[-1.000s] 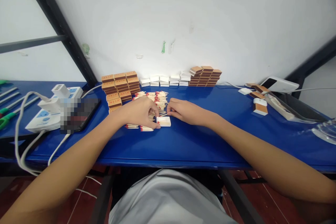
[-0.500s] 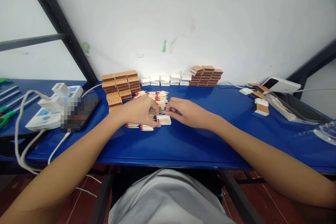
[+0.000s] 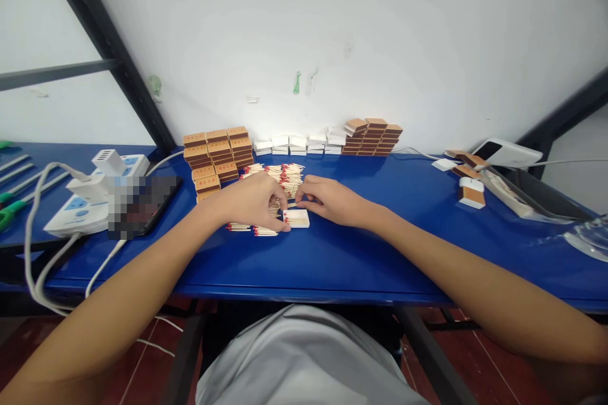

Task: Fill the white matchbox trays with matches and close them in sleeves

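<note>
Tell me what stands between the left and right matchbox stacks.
In the head view, short piles of white boxes stand in a row between the left stack and the right stack.

On the left part of the blue bench [image 3: 380, 272] sits a white power strip [image 3: 78, 220] with a charger [image 3: 108, 162] plugged in, a dark phone [image 3: 164, 201] just beside it. Green-handled tools [image 3: 14, 218] show at the bench's far left. Near the bench's right end lies a white device [image 3: 508, 153], with clear plastic [image 3: 589, 239] nearer its front edge. A white wall [image 3: 403, 31] rises behind the bench; red floor tiles [image 3: 137, 364] show below it.
</note>
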`<state>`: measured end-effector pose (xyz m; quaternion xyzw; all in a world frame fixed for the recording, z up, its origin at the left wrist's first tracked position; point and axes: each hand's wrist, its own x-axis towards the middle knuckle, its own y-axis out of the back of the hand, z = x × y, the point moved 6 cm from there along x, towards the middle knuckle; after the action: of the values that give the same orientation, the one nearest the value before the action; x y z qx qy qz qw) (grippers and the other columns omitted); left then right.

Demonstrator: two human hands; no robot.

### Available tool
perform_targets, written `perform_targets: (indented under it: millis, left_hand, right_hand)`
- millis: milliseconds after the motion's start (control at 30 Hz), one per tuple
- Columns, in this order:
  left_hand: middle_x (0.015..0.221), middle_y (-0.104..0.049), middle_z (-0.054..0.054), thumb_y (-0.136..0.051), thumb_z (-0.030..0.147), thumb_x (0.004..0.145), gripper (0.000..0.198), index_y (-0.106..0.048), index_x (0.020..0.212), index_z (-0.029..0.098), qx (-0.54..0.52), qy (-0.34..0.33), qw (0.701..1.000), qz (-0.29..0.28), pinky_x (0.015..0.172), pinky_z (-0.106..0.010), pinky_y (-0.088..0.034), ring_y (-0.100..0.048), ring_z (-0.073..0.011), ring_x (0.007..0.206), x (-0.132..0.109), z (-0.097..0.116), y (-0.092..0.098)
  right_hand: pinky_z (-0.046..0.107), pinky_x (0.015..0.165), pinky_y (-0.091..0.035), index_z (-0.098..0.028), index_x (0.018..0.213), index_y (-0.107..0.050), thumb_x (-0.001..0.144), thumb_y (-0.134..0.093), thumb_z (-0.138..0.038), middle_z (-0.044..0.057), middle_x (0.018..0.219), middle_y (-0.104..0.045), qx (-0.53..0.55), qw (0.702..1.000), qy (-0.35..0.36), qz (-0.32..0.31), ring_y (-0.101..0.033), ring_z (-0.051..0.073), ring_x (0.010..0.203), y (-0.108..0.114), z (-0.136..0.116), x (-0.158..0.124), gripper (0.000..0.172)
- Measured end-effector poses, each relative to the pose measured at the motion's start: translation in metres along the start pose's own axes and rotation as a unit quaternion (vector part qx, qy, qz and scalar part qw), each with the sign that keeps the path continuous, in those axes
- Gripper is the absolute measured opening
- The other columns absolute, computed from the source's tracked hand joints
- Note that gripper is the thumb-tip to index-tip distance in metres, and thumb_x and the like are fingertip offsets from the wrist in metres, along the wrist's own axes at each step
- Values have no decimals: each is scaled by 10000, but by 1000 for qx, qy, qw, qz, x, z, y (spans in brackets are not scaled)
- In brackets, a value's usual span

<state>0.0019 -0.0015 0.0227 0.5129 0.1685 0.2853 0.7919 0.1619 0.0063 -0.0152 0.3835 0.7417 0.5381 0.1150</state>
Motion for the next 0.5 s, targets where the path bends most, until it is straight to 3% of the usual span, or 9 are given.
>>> perform_targets:
  millis: [267, 500]
  left_hand:
    - [536, -545, 48, -860, 389, 748, 244, -811, 809, 159, 14, 3, 1000, -1, 556, -266, -279, -410, -96, 512, 0, 2, 1]
    - [559, -585, 28, -865, 424, 747, 292, -830, 850, 152, 44, 19, 999, 10, 566, -273, -298, -456, -110, 523, 2, -3, 1]
  right_hand:
    - [279, 701, -390, -183, 968, -660, 1030, -594, -214, 52, 960, -610, -27, 999, -29, -25, -529, 164, 763, -2, 1, 2, 95]
    - [298, 724, -405, -191, 981, -646, 1059, -568, -272, 72, 1006, -623, -50, 998, -32, -1, -557, 189, 812, 22, -1, -10, 136]
